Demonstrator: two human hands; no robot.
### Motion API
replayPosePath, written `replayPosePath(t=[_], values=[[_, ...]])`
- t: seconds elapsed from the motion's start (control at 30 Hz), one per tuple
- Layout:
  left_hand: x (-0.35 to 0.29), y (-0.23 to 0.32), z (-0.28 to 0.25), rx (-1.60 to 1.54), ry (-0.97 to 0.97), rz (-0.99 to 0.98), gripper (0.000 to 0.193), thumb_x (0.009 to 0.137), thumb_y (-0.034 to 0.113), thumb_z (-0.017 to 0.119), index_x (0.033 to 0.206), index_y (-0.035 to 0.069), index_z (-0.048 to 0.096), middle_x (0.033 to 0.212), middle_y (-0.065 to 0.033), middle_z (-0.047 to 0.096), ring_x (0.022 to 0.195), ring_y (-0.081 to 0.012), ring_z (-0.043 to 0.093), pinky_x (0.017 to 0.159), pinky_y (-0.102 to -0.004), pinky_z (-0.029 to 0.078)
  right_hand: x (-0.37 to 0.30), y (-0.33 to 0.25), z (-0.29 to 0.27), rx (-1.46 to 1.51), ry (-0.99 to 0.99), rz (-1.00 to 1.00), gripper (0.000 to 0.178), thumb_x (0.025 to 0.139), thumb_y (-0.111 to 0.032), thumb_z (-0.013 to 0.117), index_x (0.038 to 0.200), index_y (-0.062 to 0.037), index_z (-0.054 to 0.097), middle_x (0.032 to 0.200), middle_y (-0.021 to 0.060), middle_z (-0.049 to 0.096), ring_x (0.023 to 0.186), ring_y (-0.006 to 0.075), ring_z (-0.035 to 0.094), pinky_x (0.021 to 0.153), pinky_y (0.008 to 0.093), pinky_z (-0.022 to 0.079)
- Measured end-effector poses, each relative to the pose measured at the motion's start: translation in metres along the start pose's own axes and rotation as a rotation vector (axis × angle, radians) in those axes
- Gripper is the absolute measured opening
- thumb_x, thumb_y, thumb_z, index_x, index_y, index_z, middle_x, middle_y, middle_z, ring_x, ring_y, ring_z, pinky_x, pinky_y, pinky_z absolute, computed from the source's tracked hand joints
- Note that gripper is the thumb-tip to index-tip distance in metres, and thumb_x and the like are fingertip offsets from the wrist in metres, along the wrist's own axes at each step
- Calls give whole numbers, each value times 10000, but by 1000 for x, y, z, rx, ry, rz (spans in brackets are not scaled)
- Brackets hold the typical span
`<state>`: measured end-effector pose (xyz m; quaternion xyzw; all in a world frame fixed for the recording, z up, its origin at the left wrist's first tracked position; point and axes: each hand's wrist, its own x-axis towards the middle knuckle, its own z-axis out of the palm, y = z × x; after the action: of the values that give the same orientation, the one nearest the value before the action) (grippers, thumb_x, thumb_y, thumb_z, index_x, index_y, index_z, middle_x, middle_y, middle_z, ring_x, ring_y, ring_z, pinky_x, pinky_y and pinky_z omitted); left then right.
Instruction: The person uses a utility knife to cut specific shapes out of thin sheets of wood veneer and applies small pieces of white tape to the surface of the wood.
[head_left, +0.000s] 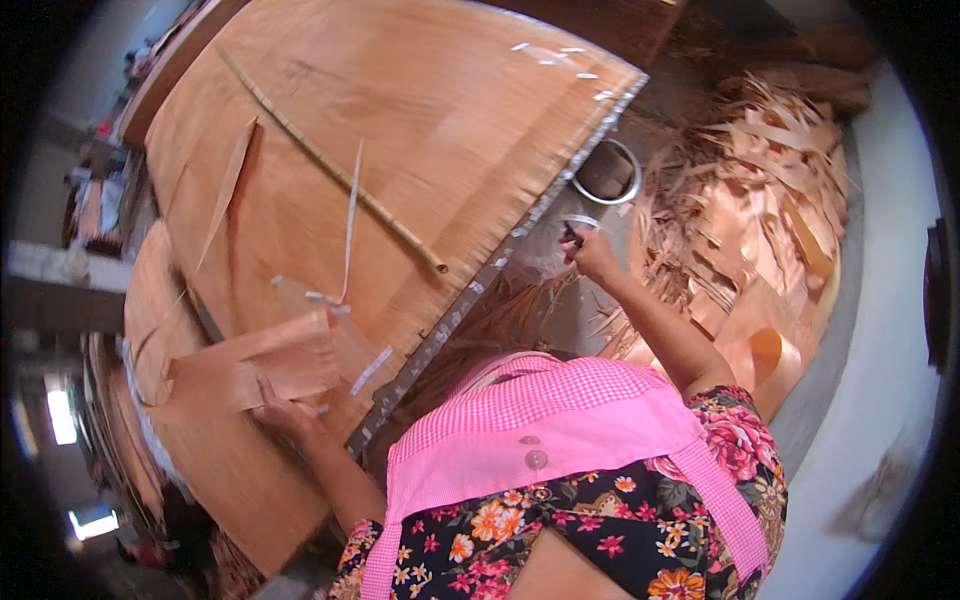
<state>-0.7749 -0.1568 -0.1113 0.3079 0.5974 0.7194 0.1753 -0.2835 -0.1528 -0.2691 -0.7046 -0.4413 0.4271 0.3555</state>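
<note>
Evidently, the step in hand is handling thin sheet stock; the next move would call for a steady left grip and a controlled tool. The broad tan sheet (480, 120) is smooth and faintly grained, its edge taped. Right of it: a curled, brittle-looking scrap heap (760, 220). A slender jointed rod (345, 178) lies across the sheet. The small veneer piece (285, 360), ragged-ended, sits over the sheet's lower left — left hand (285, 412) pinching its near edge, underside fingers hidden. Right hand (594, 256), below a white ring (636, 172), is curled closed around a dark-handled tool (571, 234) — tip blurred.
</note>
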Motion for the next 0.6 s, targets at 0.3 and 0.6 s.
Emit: replayPosePath(t=[0.3, 0.6], values=[[19, 39, -19, -71, 570, 120, 508, 766, 180, 623, 1117, -103, 390, 1077, -209, 493, 892, -269, 544, 733, -350, 483, 37, -80, 98, -44, -323, -245, 182, 772, -102, 579, 940, -46, 620, 745, 97, 637, 645, 119, 575, 584, 285, 448], [1, -133, -54, -407, 215, -367, 571, 810, 383, 512, 1218, -1, 402, 1219, -104, 436, 1092, -251, 428, 928, -376, 344, 41, -226, 307, -838, -619, -728, 253, 725, -293, 605, 868, -87, 639, 858, 138, 590, 792, 285, 597, 654, 362, 487]])
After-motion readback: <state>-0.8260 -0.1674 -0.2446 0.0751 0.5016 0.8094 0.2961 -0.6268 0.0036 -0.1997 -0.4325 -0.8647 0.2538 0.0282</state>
